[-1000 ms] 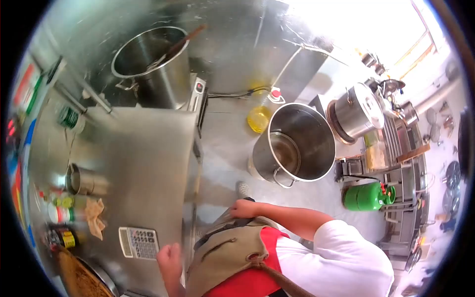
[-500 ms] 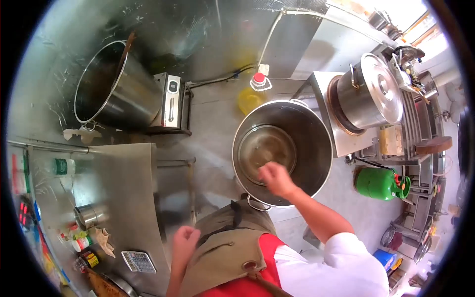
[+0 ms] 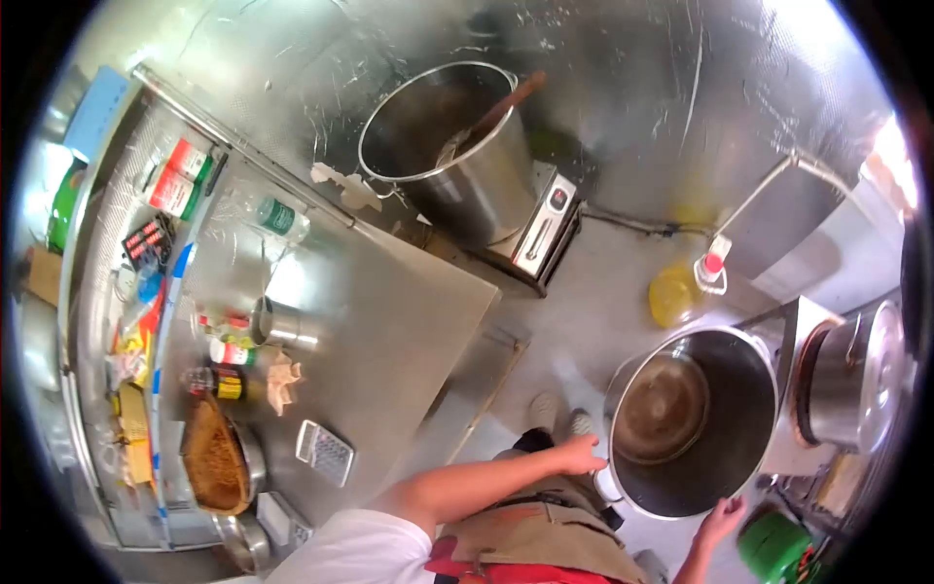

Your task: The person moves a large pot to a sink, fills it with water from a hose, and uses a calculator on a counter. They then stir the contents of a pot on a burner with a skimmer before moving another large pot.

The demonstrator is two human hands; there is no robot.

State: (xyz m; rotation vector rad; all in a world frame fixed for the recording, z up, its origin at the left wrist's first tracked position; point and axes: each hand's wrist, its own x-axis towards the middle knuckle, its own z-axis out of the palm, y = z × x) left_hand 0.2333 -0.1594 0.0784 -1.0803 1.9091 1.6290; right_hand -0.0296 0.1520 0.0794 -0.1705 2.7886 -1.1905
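A large steel stockpot [image 3: 744, 428] stands on the floor in front of me, its bottom covered by a shallow murky brown layer. My left hand [image 3: 581, 455] is beside its left rim, just above a loop handle [image 3: 607, 485], with thumb and fingers slightly curled but apart. At the near right of the same rim is my right hand [image 3: 720, 521], fingers spread and fingertips right at the edge. Neither hand shows anything lifted.
Another tall pot [image 3: 486, 200] with a wooden-handled tool [image 3: 516, 102] sits on a burner [image 3: 545, 229]. A steel table [image 3: 389, 302] holds a calculator [image 3: 326, 453]. On the right are a lidded pot [image 3: 846, 375] and green gas cylinder [image 3: 773, 545]. An oil jug [image 3: 674, 297] stands beyond the stockpot.
The view has swung left, so the stockpot now appears lower right. My right hand has come from over the pot to its near rim; my left has moved from my apron to the left rim.
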